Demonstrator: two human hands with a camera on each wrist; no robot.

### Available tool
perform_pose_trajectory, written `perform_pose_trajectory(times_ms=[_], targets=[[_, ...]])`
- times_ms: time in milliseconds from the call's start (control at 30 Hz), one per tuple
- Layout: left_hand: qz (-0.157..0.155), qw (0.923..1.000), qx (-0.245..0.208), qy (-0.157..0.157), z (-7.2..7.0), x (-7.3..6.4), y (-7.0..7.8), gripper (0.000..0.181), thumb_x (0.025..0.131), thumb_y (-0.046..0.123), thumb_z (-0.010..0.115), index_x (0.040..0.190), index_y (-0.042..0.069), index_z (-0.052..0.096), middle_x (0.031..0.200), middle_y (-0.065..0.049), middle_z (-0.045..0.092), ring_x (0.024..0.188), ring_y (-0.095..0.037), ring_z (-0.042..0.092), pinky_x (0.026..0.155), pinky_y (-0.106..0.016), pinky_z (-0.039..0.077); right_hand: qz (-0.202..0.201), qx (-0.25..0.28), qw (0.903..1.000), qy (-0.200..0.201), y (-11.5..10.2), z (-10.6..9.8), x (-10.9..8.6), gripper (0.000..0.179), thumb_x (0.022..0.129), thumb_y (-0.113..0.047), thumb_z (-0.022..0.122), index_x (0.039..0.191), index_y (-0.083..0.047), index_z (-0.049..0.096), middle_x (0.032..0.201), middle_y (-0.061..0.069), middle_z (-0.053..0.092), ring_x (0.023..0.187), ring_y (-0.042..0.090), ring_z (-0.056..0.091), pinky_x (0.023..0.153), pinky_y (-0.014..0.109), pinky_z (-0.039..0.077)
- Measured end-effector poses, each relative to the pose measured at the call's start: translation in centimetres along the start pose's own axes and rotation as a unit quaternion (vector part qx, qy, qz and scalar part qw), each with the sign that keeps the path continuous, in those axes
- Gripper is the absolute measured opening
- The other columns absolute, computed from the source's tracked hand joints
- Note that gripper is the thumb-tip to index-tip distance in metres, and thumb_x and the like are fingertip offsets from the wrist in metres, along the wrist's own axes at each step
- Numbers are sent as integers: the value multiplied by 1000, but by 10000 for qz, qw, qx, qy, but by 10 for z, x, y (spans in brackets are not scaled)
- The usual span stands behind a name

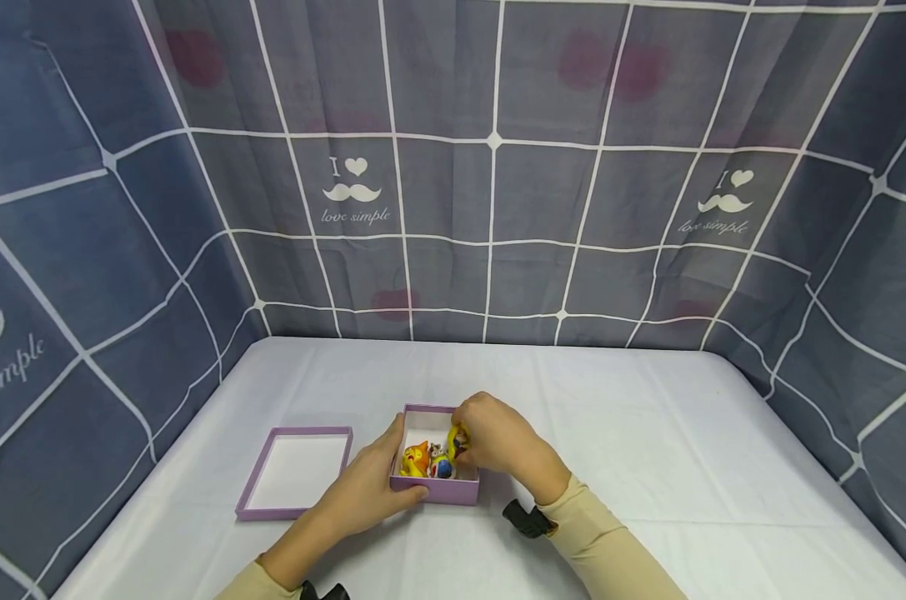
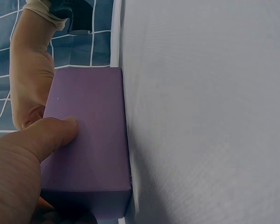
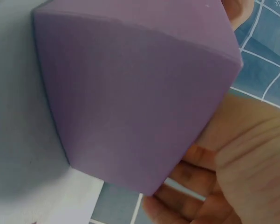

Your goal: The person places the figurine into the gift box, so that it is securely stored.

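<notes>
A small purple box with a white inside stands on the table. My left hand grips its left side, with the thumb on the front wall. An orange-and-yellow figurine and a small figurine with a blue part stand in the box's near part. At the right wall my right hand reaches in with curled fingers and pinches a yellow figurine. That figurine is partly covered by the fingers. From the right wrist view, the box's outer wall hides the fingertips.
Left of the box lies a purple-rimmed lid, its white inside facing up. A white cloth covers the table. Grey-blue checked curtains hang behind it and along both sides.
</notes>
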State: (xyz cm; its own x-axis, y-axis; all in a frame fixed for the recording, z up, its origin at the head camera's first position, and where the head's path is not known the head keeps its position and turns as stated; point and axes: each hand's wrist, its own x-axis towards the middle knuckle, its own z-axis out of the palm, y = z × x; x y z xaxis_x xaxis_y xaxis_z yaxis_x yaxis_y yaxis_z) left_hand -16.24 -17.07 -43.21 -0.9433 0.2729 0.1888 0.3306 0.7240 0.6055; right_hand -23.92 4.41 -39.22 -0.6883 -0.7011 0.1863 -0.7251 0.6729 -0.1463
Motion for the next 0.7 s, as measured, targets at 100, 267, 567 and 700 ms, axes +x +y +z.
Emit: perform_pose_trajectory(times_ms=[100,267,567,700], targets=[[9,10000,15,21,0,0,-1,109,75,36,85,152,-6,21,156,-20,26,138,-29,34,110,-43,33,81,91,9999,-72,-2,1,1,29,64,-23,92,74,-12,67,61,-8,49,60,9,45,49,21,40],[40,10000,61,9,0,1,-1,108,75,37,84,152,-6,21,155,-20,27,138,-28,35,111,-42,32,336,148,9991,-231,-5,2,2,30,64,-21,92,69,-14,63,58,-9,47,56,7,43,46,21,37],[90,9999,36,37,-1,1,0,108,75,37,84,151,-7,22,154,-23,28,138,-31,34,112,-44,31,638,81,9972,-387,-10,1,5,28,63,-21,91,71,-13,65,58,-9,50,55,8,46,46,22,40],[84,10000,26,40,0,0,0,108,75,37,84,151,-7,21,154,-23,27,138,-30,33,112,-43,31,687,12,9965,-473,-12,1,6,28,63,-18,91,71,-14,64,58,-8,50,55,9,45,45,23,39]])
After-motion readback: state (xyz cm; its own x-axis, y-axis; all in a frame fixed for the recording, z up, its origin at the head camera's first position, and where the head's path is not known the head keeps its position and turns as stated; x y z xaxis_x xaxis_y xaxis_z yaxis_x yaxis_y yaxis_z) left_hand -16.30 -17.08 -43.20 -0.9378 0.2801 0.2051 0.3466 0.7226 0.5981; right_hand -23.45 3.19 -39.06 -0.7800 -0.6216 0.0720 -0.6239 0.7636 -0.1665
